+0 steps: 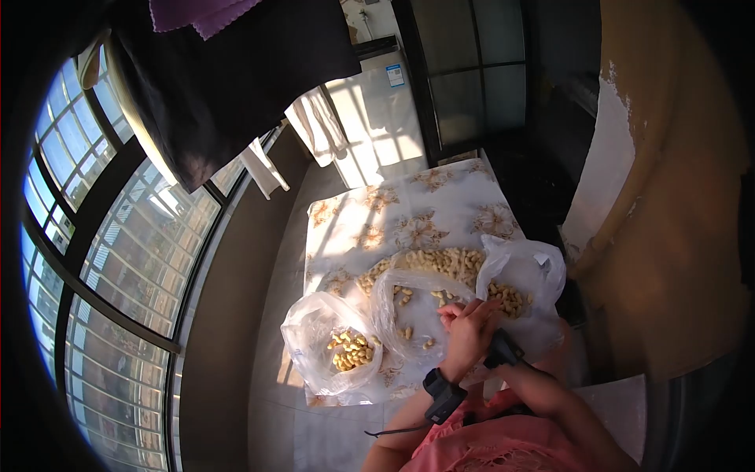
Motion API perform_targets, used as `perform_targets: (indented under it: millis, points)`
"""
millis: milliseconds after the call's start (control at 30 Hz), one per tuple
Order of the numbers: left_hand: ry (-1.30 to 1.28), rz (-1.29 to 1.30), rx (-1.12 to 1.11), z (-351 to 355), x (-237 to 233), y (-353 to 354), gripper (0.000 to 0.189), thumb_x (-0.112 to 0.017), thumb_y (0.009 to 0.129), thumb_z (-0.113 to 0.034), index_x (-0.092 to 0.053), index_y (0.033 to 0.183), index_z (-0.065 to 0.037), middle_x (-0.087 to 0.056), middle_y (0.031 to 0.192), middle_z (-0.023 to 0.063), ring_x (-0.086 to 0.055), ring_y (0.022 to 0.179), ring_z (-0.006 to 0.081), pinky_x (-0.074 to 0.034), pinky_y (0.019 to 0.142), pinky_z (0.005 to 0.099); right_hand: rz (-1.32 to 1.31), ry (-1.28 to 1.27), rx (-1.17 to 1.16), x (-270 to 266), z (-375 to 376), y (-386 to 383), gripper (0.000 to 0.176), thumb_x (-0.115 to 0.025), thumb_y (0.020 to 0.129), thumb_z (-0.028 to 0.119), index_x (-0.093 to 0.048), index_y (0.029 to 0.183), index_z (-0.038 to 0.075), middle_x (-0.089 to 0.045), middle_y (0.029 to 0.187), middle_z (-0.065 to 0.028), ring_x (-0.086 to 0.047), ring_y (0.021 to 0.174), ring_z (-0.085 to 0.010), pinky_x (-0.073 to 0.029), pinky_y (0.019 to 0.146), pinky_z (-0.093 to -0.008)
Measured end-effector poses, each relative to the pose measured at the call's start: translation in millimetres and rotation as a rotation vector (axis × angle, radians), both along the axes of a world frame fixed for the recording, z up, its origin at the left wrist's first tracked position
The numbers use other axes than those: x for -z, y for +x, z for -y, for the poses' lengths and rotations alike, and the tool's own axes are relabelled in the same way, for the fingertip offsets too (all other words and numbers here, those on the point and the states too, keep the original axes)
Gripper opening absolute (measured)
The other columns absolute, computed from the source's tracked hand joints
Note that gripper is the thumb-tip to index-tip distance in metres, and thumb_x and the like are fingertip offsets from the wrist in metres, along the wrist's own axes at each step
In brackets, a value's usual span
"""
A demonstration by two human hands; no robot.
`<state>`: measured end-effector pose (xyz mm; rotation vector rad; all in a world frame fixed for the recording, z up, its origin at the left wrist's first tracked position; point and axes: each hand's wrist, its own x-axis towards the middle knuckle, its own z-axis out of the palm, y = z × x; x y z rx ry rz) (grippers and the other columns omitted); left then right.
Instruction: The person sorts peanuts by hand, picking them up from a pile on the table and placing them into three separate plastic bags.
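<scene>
Over the near side of a flowered tablecloth (452, 206), a person's left hand (465, 337) and right hand (493, 321) meet, the left's fingers bunched together; whether a nut is caught in them cannot be told from here, and much of the right hand, its fingers included, is hidden behind the left. Just beside the fingers, to the right, peanuts (510, 300) lie in a thin plastic bag (544, 263). A middle bag (381, 315) spreads out left of the hands, a few peanuts scattered about it, and a larger heap (448, 261) stretches beyond the fingers. Well apart to the left, a third bag (303, 346) holds more peanuts in sunlight. Black bands (444, 396) circle both wrists. Farther off, dark cloth (236, 86) hangs beside tall windows (149, 236).
</scene>
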<state>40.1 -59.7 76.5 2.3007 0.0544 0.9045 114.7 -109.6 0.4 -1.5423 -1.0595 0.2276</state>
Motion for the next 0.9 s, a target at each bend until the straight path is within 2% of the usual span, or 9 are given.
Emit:
perform_targets:
  millis: [33, 100, 133, 233, 267, 367, 567, 700, 900]
  points:
    - [0.006, -0.005, -0.024, -8, -2, -6, 0.018, -0.073, 0.087, -0.014, -0.073, 0.104, -0.008, -0.068, 0.095, 0.0084, -0.066, 0.08, 0.0287, -0.05, 0.075, 0.0382, 0.005, -0.002, 0.004, -1, 1, -2, 0.029, -0.066, 0.087, 0.005, -0.061, 0.116, 0.003, -0.067, 0.098, -0.0106, -0.066, 0.093, -0.0229, -0.052, 0.081, -0.0355]
    - [-0.305, -0.112, 0.024, -22, -8, -31, 0.016, -0.074, 0.087, -0.013, -0.072, 0.102, -0.005, -0.068, 0.093, 0.0094, -0.067, 0.077, 0.0284, -0.052, 0.069, 0.0361, -0.003, 0.014, 0.008, 3, 3, -8, 0.029, -0.065, 0.087, 0.005, -0.061, 0.116, 0.003, -0.067, 0.098, -0.0105, -0.066, 0.093, -0.023, -0.052, 0.082, -0.0356]
    - [-0.284, -0.137, -0.006, -34, -21, -46, 0.015, -0.074, 0.09, -0.019, -0.071, 0.099, -0.006, -0.067, 0.092, 0.0131, -0.067, 0.075, 0.0366, -0.053, 0.065, 0.0419, -0.018, 0.01, 0.019, 0, -2, -9, 0.029, -0.065, 0.087, 0.005, -0.061, 0.116, 0.003, -0.067, 0.099, -0.0105, -0.066, 0.093, -0.023, -0.052, 0.082, -0.0356]
    - [-0.161, -0.207, -0.225, -73, -35, -89, 0.014, -0.078, 0.087, -0.016, -0.07, 0.088, -0.004, -0.066, 0.082, 0.0107, -0.067, 0.069, 0.0328, -0.051, 0.061, 0.0402, -0.142, -0.06, 0.07, -12, -3, -17, 0.019, -0.063, 0.093, 0.004, -0.064, 0.111, 0.002, -0.068, 0.096, -0.0127, -0.068, 0.083, -0.0236, -0.054, 0.072, -0.0328]
    - [-0.133, -0.254, -0.292, -87, -36, -101, 0.014, -0.077, 0.088, -0.014, -0.071, 0.088, -0.002, -0.067, 0.083, 0.011, -0.068, 0.07, 0.0285, -0.051, 0.064, 0.0359, -0.149, -0.056, 0.065, -13, -5, -18, 0.019, -0.063, 0.093, 0.004, -0.064, 0.111, 0.002, -0.068, 0.096, -0.0127, -0.068, 0.083, -0.0236, -0.054, 0.072, -0.0328]
    - [-0.012, -0.39, -0.406, -121, -35, -128, 0.018, -0.077, 0.087, -0.018, -0.067, 0.099, -0.008, -0.07, 0.083, 0.0108, -0.069, 0.07, 0.0313, -0.052, 0.06, 0.0393, -0.073, 0.02, 0.098, -13, -5, -19, 0.015, -0.062, 0.095, 0.005, -0.066, 0.109, 0.001, -0.067, 0.089, -0.0084, -0.066, 0.07, -0.016, -0.052, 0.065, -0.0282]
    - [0.188, -0.614, -0.401, -138, -20, -130, 0.021, -0.071, 0.087, -0.024, -0.069, 0.103, -0.01, -0.073, 0.084, 0.0132, -0.071, 0.073, 0.0313, -0.055, 0.066, 0.0407, -0.062, -0.011, 0.11, -12, -5, -18, 0.015, -0.064, 0.094, 0.005, -0.066, 0.109, 0.002, -0.067, 0.089, -0.0082, -0.066, 0.074, -0.0172, -0.052, 0.066, -0.0291]
    - [0.187, -0.625, -0.404, -140, -8, -124, 0.023, -0.07, 0.088, -0.026, -0.069, 0.106, -0.011, -0.073, 0.087, 0.0135, -0.071, 0.074, 0.0315, -0.055, 0.067, 0.0417, -0.063, 0.0, 0.103, -12, -5, -17, 0.014, -0.064, 0.094, 0.005, -0.067, 0.108, 0.002, -0.067, 0.089, -0.0082, -0.066, 0.075, -0.0175, -0.051, 0.067, -0.0293]
    - [0.188, -0.595, -0.415, -140, -7, -127, 0.017, -0.07, 0.089, -0.023, -0.072, 0.097, -0.009, -0.073, 0.089, 0.0132, -0.071, 0.074, 0.0316, -0.055, 0.067, 0.041, -0.064, -0.011, 0.106, -16, -4, -19, 0.014, -0.064, 0.094, 0.005, -0.067, 0.107, 0.003, -0.067, 0.09, -0.0081, -0.065, 0.076, -0.0174, -0.051, 0.068, -0.0292]
